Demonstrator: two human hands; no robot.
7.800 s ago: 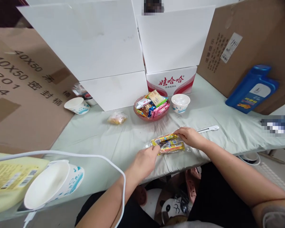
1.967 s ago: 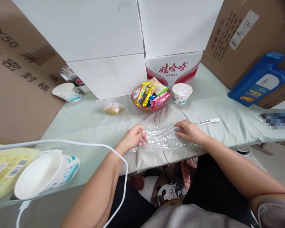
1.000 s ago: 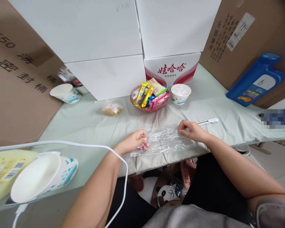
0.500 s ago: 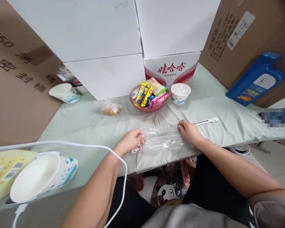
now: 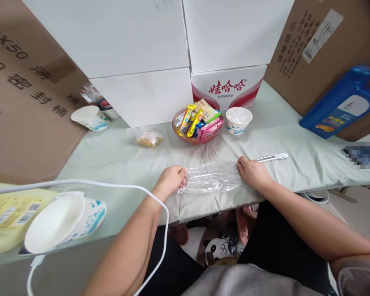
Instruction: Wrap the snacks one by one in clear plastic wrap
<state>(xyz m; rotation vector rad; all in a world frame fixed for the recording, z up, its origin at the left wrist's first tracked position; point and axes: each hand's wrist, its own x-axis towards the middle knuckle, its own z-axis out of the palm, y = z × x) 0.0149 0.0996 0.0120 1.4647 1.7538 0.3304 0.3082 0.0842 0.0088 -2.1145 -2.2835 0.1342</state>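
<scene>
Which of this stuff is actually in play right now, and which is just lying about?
In play: clear bag, left hand and right hand at its ends.

Lying about: snack bowl, white bowl, paper cup, pen, blue jug, small packet.

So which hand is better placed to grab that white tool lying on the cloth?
The right hand, probably. It rests on the right end of the clear plastic wrap, and the white tool lies just beyond its knuckles. The left hand pinches the wrap's far left end.
</scene>
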